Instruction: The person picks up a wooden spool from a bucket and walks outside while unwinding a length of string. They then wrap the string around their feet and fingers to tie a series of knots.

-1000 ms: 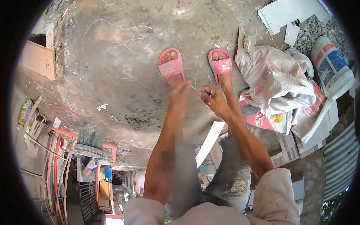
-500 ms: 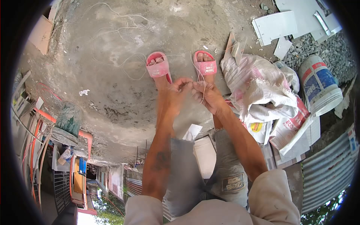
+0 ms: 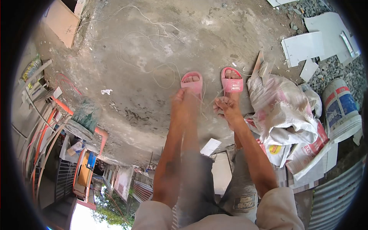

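Note:
A thin white string point(image 3: 203, 90) hangs in loops between my hands and past the left slipper. My right hand point(image 3: 228, 109) is closed, fingers curled in a pinch on the string in front of the right pink slipper point(image 3: 232, 85). Over the heel side of the left pink slipper point(image 3: 193, 85) is my left hand point(image 3: 181, 99). Motion smears its fingers, so I cannot make out whether it grips the string. The two hands are apart. More of the string lies in loose loops on the concrete floor point(image 3: 134, 92) ahead of the feet.
On the right, a crumpled white sack point(image 3: 283, 107) lies beside a paint bucket point(image 3: 341, 109), with gravel point(image 3: 329, 76) and white board pieces point(image 3: 304, 48) beyond. At left stand a dirty bucket point(image 3: 85, 117) and orange pipes point(image 3: 61, 105). Corrugated metal sheet point(image 3: 339, 195) is at lower right.
My hands were together at the string and have drawn apart, the left one moving left, the right one staying closed. The whole view has shifted, with the floor and slippers lower and further right.

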Demonstrator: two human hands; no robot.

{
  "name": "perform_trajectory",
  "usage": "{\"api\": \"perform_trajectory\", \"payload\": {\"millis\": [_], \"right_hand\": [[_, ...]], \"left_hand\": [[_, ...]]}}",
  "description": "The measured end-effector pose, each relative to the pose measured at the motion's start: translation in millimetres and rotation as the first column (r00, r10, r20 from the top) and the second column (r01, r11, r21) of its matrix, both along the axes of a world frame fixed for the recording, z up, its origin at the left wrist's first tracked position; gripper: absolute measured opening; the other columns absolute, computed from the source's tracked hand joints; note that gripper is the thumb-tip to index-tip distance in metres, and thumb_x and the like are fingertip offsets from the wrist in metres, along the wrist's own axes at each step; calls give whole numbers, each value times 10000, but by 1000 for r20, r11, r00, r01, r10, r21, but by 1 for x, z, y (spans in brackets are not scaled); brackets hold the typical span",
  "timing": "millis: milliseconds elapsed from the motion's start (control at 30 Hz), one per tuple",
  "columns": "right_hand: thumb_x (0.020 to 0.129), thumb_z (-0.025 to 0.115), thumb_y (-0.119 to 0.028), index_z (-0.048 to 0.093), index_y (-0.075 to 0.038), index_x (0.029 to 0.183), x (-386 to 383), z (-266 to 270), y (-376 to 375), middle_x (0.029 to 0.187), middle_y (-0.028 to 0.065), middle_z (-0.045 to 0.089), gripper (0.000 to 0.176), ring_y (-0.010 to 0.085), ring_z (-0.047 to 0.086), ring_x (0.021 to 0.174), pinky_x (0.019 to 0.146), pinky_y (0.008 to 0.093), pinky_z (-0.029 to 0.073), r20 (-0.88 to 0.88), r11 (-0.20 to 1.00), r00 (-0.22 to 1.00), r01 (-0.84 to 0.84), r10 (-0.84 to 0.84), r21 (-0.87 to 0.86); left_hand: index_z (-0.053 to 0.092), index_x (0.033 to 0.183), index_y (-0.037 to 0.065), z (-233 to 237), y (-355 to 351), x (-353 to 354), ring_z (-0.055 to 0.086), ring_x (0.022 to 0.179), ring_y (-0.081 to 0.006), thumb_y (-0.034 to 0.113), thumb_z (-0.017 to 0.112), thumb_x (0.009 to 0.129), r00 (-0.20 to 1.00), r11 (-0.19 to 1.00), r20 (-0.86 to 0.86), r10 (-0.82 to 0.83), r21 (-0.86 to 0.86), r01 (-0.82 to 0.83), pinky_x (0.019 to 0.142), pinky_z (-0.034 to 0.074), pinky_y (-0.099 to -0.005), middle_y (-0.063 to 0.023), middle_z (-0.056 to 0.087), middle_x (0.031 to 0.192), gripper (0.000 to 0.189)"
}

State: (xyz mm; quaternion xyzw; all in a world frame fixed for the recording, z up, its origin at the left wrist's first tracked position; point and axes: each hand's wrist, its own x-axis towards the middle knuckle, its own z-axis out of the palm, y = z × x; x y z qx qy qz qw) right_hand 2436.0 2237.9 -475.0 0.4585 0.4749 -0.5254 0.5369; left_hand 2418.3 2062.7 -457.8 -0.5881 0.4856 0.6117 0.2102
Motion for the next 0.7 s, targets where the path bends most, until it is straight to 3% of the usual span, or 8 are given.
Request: {"api": "perform_trajectory", "payload": {"millis": [33, 100, 167, 333, 367, 500, 600, 700], "right_hand": [[932, 644, -276, 661, -70, 1019, -7, 7, -6, 915, 4, 668, 225, 67, 582, 786, 641, 193, 403, 48, 1000, 999, 19, -18, -17], [948, 617, -301, 649, -87, 1049, -8, 14, -12, 960, -12, 652, 240, 62, 568, 839, 677, 182, 387, 111, 963, 990, 115, -90, -245], [958, 600, -318, 641, -97, 1036, -18, 11, -19, 949, -24, 637, 238, 57, 555, 839, 682, 177, 373, 67, 925, 992, 125, -108, -358], [965, 592, -303, 618, -101, 930, -22, 5, -9, 796, -47, 576, 207, 46, 517, 739, 615, 195, 366, -38, 930, 999, -28, 15, -367], [962, 599, -297, 612, -103, 901, -22, 5, -10, 771, -46, 564, 203, 47, 510, 718, 604, 206, 370, -39, 942, 996, -83, 75, -326], [947, 607, -240, 603, -103, 830, -3, -9, 0, 714, -34, 535, 180, 71, 495, 636, 558, 234, 372, -241, 921, 925, -341, 293, -188], [935, 612, -197, 596, -103, 776, 51, -52, 1, 672, -25, 513, 186, 88, 484, 575, 523, 254, 374, -624, 773, 551, -619, 554, 140], [924, 599, -152, 592, -95, 765, -15, 12, -15, 647, -15, 500, 169, 108, 474, 528, 483, 260, 364, -565, 734, 548, -660, 617, 160]], "left_hand": [[587, 977, 27, -1, -5, 10, 466, 635, -40, 188, 552, 992, 986, 986, -21, -168, -17, 168, 567, 398, -198, 16, 582, 800, 166], [594, 1016, 23, 11, -3, 33, 502, 682, -37, 165, 548, 992, 982, 981, 1, -191, 33, 191, 597, 414, -191, 11, 600, 826, 152], [597, 1055, 22, 17, 18, 26, 540, 737, -38, 142, 547, 989, 995, 982, 35, 93, 161, -97, 630, 432, -187, 5, 619, 857, 146], [630, 976, 32, 2, 24, 28, 577, 732, -69, 158, 595, 952, 931, 932, -79, -356, -101, 347, 658, 463, -228, -13, 642, 845, 134], [626, 983, 46, 0, 23, 30, 573, 738, -50, 168, 588, 961, 878, 873, -62, -475, -165, 460, 661, 455, -210, 3, 640, 858, 130], [645, 970, 46, -13, 29, 40, 568, 726, -52, 222, 633, 935, 893, 883, 66, -445, -136, 449, 669, 452, -223, 16, 634, 812, 180], [645, 953, 24, -20, 31, 48, 577, 718, -85, 239, 639, 926, 930, 909, 136, -341, -205, 363, 666, 461, -248, -13, 637, 778, 217], [628, 933, -26, -22, 26, 45, 598, 725, -156, 219, 607, 941, 955, 934, 141, -260, -214, 286, 671, 484, -292, -91, 647, 797, 246]]}}
